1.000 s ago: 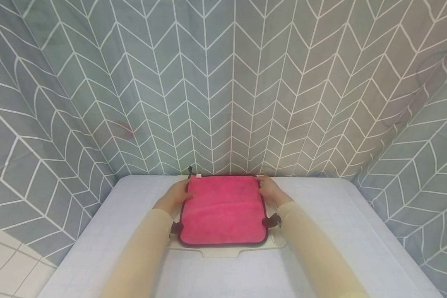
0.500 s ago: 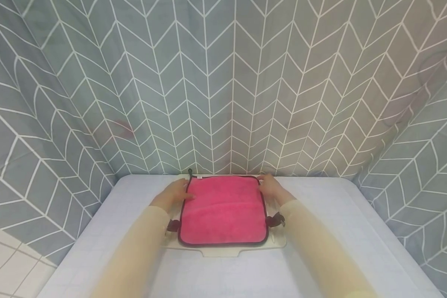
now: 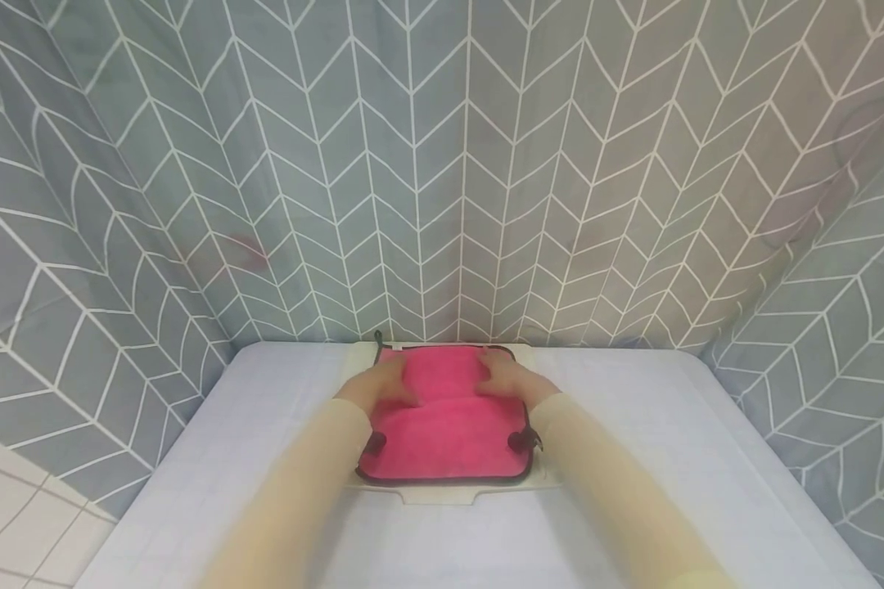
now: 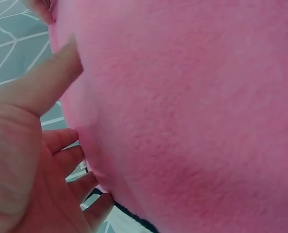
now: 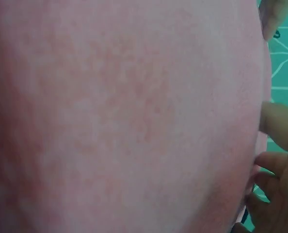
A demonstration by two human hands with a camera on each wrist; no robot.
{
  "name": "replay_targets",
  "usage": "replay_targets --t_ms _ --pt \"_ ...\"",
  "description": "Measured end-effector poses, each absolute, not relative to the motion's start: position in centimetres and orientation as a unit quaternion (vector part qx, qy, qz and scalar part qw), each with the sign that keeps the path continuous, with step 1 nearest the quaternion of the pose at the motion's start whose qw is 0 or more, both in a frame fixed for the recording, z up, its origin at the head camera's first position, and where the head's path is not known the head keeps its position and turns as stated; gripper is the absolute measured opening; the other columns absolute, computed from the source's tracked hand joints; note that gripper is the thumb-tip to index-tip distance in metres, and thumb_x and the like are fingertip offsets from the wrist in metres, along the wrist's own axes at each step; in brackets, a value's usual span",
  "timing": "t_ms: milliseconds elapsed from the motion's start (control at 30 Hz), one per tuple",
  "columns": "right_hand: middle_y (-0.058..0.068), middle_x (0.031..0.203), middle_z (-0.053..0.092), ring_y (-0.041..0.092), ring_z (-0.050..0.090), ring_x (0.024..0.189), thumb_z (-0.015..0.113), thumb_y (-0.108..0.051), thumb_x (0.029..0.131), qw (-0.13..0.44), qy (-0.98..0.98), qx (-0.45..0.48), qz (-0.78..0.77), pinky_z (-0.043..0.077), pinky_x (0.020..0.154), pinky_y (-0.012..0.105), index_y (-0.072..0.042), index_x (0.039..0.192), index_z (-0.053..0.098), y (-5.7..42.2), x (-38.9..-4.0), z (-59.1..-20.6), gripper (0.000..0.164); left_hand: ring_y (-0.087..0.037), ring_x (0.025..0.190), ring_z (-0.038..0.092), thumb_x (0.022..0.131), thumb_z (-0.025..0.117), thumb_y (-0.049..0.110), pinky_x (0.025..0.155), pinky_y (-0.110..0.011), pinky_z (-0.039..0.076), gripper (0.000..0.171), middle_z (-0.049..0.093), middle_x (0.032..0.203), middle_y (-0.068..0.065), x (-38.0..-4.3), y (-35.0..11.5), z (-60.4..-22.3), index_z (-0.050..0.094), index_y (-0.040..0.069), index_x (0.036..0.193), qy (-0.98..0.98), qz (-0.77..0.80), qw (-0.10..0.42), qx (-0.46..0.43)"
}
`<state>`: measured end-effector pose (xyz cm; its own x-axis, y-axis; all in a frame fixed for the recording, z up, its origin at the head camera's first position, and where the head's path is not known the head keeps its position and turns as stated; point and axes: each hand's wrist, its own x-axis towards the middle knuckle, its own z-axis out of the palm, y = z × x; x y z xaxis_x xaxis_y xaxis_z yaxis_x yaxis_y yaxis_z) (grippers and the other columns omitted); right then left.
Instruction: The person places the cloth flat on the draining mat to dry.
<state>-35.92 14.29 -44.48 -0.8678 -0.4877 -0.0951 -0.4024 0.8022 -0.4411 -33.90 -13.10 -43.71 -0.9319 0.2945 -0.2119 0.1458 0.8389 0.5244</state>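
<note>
A bright pink plush towel with dark edging lies flat on a white board. My left hand rests on its left part, thumb pointing inward and fingers spread. On the right part rests my right hand, its fingers also spread. Close up in the left wrist view, the left thumb and loosely bent fingertips touch the pink pile, which bulges toward the camera. In the right wrist view the pile fills most of the picture, with the right fingers along its edge.
A white-covered table bears the board. Grey curtains with white chevron lines hang close behind and at both sides. A small dark loop sticks up at the towel's far left corner. White floor tiles show lower left.
Both hands have moved inward from the towel's side edges onto its top surface, closer to each other. The towel stays on the board in nearly the same place.
</note>
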Motion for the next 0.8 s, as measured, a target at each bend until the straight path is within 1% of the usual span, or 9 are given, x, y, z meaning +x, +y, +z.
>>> replay_targets --t_ms 67,167,267,367,500,633,733,800 --pt "0.029 0.158 0.029 0.042 0.023 0.148 0.067 -0.026 0.092 0.117 0.945 -0.233 -0.199 0.019 0.122 0.048 0.012 0.15 0.032 14.4 -35.9 -44.8 0.077 -0.035 0.15 0.023 0.081 0.083 0.039 0.122 -0.047 0.021 0.105 0.03 0.159 -0.023 -33.7 -12.9 -43.8 0.023 -0.005 0.155 0.95 0.249 0.154 0.113" --pt "0.027 0.157 0.031 0.039 0.025 0.148 0.064 -0.035 0.094 0.124 0.948 -0.231 -0.18 0.019 0.122 0.046 0.011 0.151 0.031 14.8 -36.0 -45.0 0.08 -0.035 0.151 0.019 0.081 0.08 0.047 0.122 -0.049 0.018 0.108 0.026 0.162 -0.021 -33.5 -13.0 -43.6 0.022 -0.004 0.156 0.958 0.207 0.163 0.114" --pt "0.025 0.159 0.03 0.039 0.027 0.148 0.063 -0.043 0.095 0.13 0.953 -0.216 -0.17 0.021 0.122 0.046 0.008 0.152 0.031 15.2 -36.1 -44.9 0.083 -0.036 0.151 0.018 0.081 0.077 0.053 0.123 -0.052 0.014 0.107 0.027 0.162 -0.019 -33.3 -13.3 -43.3 0.024 -0.002 0.157 0.966 0.169 0.161 0.112" --pt "0.023 0.16 0.029 0.038 0.025 0.148 0.062 -0.047 0.095 0.133 0.957 -0.196 -0.166 0.021 0.122 0.047 0.006 0.153 0.031 15.4 -36.1 -44.8 0.084 -0.04 0.151 0.014 0.081 0.076 0.056 0.122 -0.057 0.009 0.104 0.028 0.162 -0.018 -33.1 -13.8 -43.1 0.029 0.001 0.156 0.972 0.15 0.151 0.102" --pt "0.025 0.158 0.031 0.04 0.026 0.148 0.059 -0.044 0.098 0.119 0.962 -0.192 -0.153 0.021 0.122 0.048 0.007 0.151 0.034 15.5 -35.9 -44.7 0.078 -0.047 0.15 0.009 0.087 0.07 0.055 0.121 -0.061 0.007 0.093 0.027 0.162 -0.021 -33.0 -14.2 -43.3 0.034 0.002 0.154 0.977 0.138 0.134 0.094" --pt "0.028 0.155 0.035 0.042 0.029 0.146 0.058 -0.034 0.101 0.114 0.955 -0.218 -0.167 0.022 0.121 0.049 0.009 0.149 0.037 15.4 -35.2 -44.5 0.067 -0.048 0.149 0.015 0.097 0.059 0.048 0.12 -0.063 0.011 0.076 0.031 0.16 -0.021 -32.7 -14.4 -43.6 0.037 0.001 0.153 0.977 0.123 0.123 0.126" --pt "0.028 0.155 0.035 0.042 0.029 0.146 0.059 -0.029 0.101 0.114 0.944 -0.251 -0.179 0.023 0.121 0.05 0.007 0.149 0.038 15.3 -34.2 -44.0 0.063 -0.046 0.147 0.022 0.101 0.055 0.043 0.118 -0.065 0.016 0.067 0.037 0.157 -0.021 -32.1 -14.2 -43.5 0.039 0.002 0.152 0.971 0.125 0.115 0.166" --pt "0.027 0.155 0.036 0.042 0.03 0.146 0.06 -0.027 0.101 0.105 0.939 -0.277 -0.176 0.024 0.12 0.051 0.005 0.149 0.041 15.2 -33.5 -43.6 0.061 -0.044 0.147 0.025 0.103 0.053 0.04 0.117 -0.065 0.018 0.063 0.037 0.157 -0.021 -31.5 -14.1 -43.4 0.04 0.002 0.152 0.967 0.126 0.109 0.194"
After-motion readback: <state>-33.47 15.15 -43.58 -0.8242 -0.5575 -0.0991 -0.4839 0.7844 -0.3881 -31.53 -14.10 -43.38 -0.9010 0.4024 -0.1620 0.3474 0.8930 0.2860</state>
